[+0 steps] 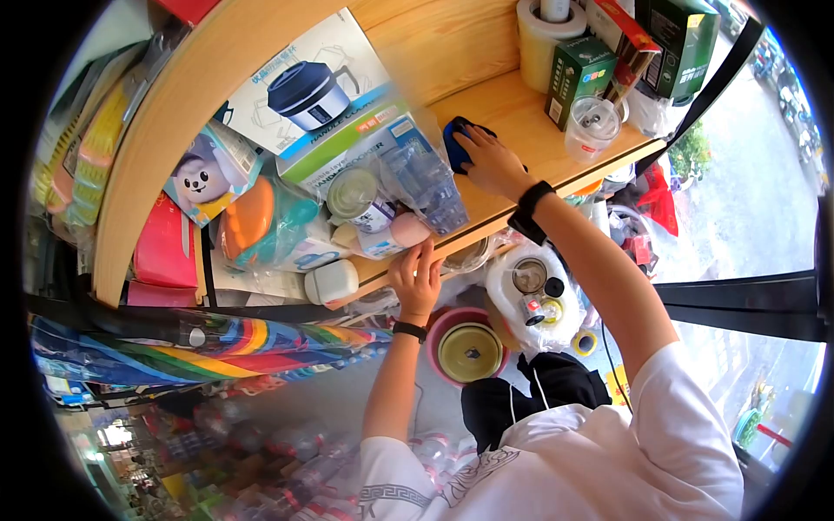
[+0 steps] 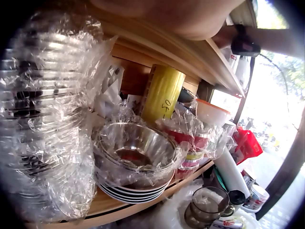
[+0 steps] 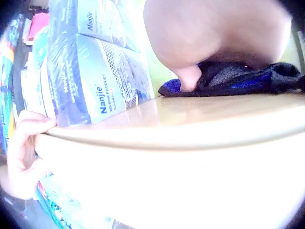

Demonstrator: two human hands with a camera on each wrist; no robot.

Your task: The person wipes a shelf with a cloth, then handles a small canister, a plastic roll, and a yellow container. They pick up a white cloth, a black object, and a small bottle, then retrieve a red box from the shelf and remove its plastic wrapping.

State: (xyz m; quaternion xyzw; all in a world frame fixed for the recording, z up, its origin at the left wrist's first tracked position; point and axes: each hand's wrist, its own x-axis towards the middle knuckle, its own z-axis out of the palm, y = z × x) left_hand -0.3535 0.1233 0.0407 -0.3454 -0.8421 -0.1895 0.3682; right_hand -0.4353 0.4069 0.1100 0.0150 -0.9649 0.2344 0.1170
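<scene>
My right hand (image 1: 495, 161) presses a dark blue and black cloth (image 1: 455, 146) onto the wooden shelf (image 1: 517, 122). In the right wrist view the thumb is bent down onto the bunched cloth (image 3: 238, 78), and the other fingers are hidden. At the shelf's front edge, my left hand (image 1: 416, 282) lays its fingers on top with the thumb below; this hand (image 3: 24, 152) also shows in the right wrist view. Plastic-wrapped blue Nanjie packs (image 1: 421, 182) stand between the two hands. Just beside the left fingers lies a pinkish rounded item (image 1: 408, 231).
Boxes, one picturing a lidded pot (image 1: 313, 87), a tin (image 1: 354, 193) and a white container (image 1: 332, 282) crowd the left. Green boxes (image 1: 580, 78) and a clear cup (image 1: 594, 126) stand right. A lower shelf holds wrapped steel bowls (image 2: 136, 148) and a yellow roll (image 2: 163, 93).
</scene>
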